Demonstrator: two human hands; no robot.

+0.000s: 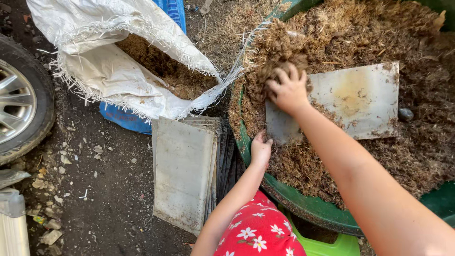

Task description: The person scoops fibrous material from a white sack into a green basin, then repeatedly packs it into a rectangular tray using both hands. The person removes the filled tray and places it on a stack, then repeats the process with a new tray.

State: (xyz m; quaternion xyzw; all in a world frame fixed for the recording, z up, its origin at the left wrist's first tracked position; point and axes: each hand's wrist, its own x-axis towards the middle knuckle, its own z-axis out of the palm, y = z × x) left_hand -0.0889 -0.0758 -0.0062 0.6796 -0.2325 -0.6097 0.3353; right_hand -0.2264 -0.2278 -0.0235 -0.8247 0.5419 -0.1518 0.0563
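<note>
The right hand has its fingers clenched on a clump of fibre above the plate; the left hand grips the plate's corner at the tub rim.

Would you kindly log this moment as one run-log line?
left hand: on tub rim | right hand: scooping fibre | board: lying in tub | sack: open beside

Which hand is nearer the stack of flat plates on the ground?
Left. The left hand grips the green tub's rim just right of the stack of plates. The right hand is farther, pressing brown fibre against the plate in the tub.
</note>
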